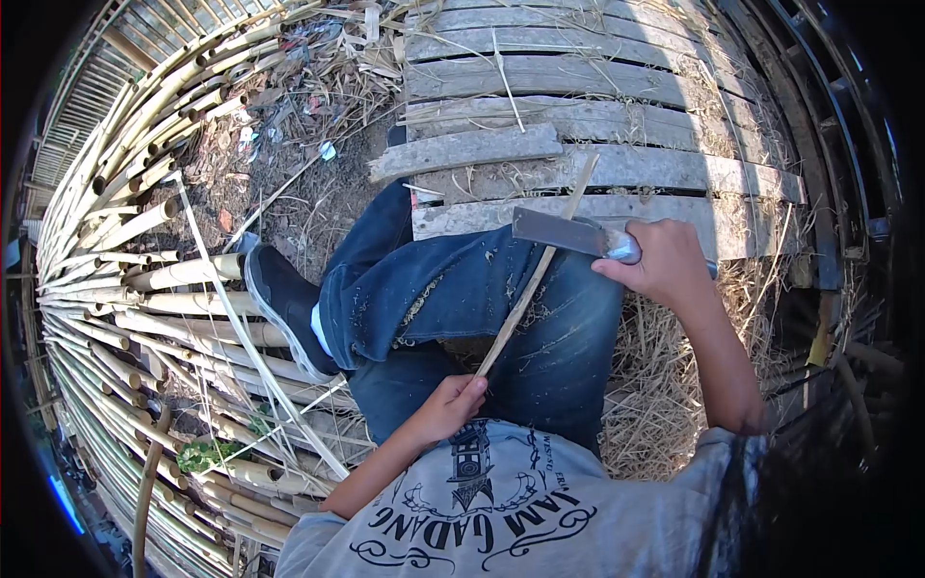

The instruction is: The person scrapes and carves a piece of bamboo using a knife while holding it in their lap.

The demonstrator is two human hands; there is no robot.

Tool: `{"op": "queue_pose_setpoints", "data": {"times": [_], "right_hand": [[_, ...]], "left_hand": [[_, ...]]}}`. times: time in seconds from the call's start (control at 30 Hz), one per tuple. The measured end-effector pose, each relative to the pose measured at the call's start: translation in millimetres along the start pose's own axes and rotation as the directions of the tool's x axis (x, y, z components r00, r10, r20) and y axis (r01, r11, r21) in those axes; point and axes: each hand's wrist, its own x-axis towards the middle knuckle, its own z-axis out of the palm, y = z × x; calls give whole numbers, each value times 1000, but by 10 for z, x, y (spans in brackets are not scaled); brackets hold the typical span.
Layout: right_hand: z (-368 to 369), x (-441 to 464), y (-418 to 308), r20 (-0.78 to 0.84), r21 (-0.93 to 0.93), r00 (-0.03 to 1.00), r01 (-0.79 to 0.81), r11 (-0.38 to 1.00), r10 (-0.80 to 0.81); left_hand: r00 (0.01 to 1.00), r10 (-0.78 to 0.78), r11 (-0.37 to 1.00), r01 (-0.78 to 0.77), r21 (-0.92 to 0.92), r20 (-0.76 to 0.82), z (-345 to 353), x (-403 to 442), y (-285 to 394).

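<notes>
A thin bamboo strip (521,306) slants up across my lap, over the jeans. My left hand (451,407), fingers closed, grips its lower end near my shirt. In my right hand (669,262) is a knife with a broad, square-ended blade (559,231); the fingers wrap round its handle, most of which they hide. The blade lies across the strip close to its upper end, above my thigh. I cannot tell whether the edge bites into the strip. Fine shavings cling to my jeans (438,294).
A slatted wooden platform (568,77) extends in front, with a loose board (467,152) on it. Many bamboo poles (207,303) lie stacked at the left, and a long pale strip (241,328) leans over them. Shavings (660,376) pile up at my right.
</notes>
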Motion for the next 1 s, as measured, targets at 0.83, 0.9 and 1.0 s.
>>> {"op": "queue_pose_setpoints", "data": {"times": [0.83,0.9,1.0], "right_hand": [[20,-24,-51,14,-68,1000,14,998,-13],[-20,94,131,-73,13,992,-106,994,107],[12,43,-26,-59,22,997,-57,998,58]], "left_hand": [[997,60,995,-56,81,-40,-48,-7,-142],[999,40,996,-38,78,-18,-44,-33,-118],[999,48,998,-47,48,-24,-42,16,-108]]}}
